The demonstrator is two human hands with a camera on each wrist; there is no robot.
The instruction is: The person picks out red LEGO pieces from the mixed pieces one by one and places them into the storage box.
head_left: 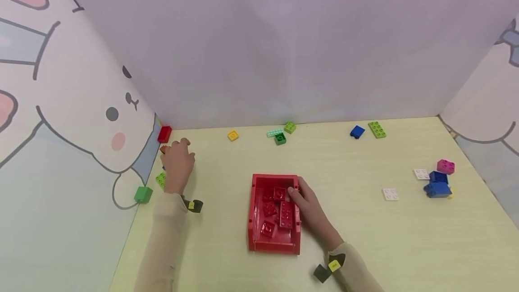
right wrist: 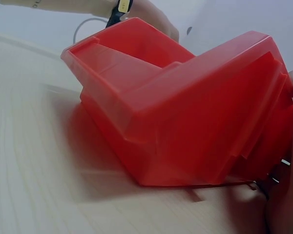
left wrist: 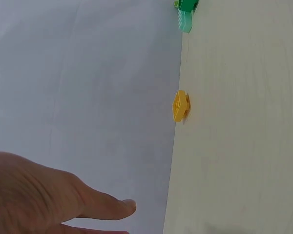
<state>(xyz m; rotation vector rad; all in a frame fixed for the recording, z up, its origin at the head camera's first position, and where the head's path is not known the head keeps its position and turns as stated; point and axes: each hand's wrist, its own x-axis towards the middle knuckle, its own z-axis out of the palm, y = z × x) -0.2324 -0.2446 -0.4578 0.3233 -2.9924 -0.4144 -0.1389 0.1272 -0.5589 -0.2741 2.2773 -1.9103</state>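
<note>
A: While hooked over the right wall of the red bin [head_left: 254, 220], seems to be steadying it. Meaning the right hand [head_left: 310, 208], fingers curled across the rim.

B: Agreed. Gripping the wall, not reaching for the red bricks [head_left: 285, 214] lying loose inside. Probably held so to stop the bin sliding on the smooth worktop [head_left: 365, 238].

A: And the bin itself?

B: Flat on the worktop, middle and near, open side up. Fills the right wrist view almost wholly, so clearly very close to that palm.

A: Over to the left hand [head_left: 177, 166], then.

B: Stretched out to the far left corner, well apart from the bin. Relaxed, thumb straight in the wrist view, nothing seen in its grasp. Nearest to a red brick [head_left: 164, 134] tucked against the wall panel, just beyond the fingertips. Not touching it, as far as can be told.

A: Anything else close by?

B: A green brick [head_left: 143, 194] at the panel's foot, beside the wrist. Farther along the back edge, a yellow brick [head_left: 233, 135].
</note>
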